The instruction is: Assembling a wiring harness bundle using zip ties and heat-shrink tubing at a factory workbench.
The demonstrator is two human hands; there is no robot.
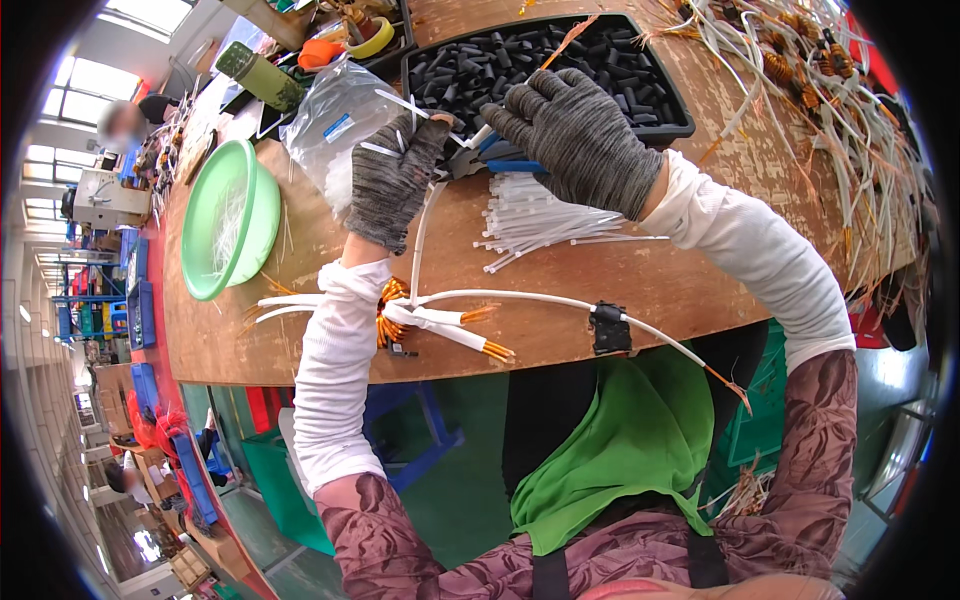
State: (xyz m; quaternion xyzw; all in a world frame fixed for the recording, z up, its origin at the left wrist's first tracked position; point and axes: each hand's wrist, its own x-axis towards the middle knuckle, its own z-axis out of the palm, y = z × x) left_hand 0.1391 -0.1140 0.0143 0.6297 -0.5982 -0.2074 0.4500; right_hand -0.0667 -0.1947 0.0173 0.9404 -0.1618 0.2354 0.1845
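Landmark: black tray (664, 134), filled with short black sleeves (480, 75); every place below is read from it.
Left hand: your grey-gloved left hand (393, 180) is at the tray's near left corner, fingers curled around narrow white strips (378, 150) that poke out between them. Whether it also pinches the cable, I cannot tell.
Right hand: your grey-gloved right hand (585, 140) is over the tray's near edge, clasping the blue-handled cutters (515, 166). Their nose points left, just beside your left hand.
Wound coil: orange-and-white coil (389, 318) on the wooden table (565, 275), on your side of the tray, well apart from it and level with its left end.
Upright cable: one white cable (424, 235) runs from the coil toward the tray's near left corner, up to your hands.
Long cable: another white cable (515, 295) runs rightward, passes a black patch (611, 328) at the table edge, and ends in bare copper past it.
Cable ties: white ties (535, 222), loosely piled just on your side of the tray, below your right hand.
Left of tray: clear bag (325, 125), then green basin (262, 225) holding thin pale strips.
Right of tray: heap of white wires (800, 95) with copper ends.
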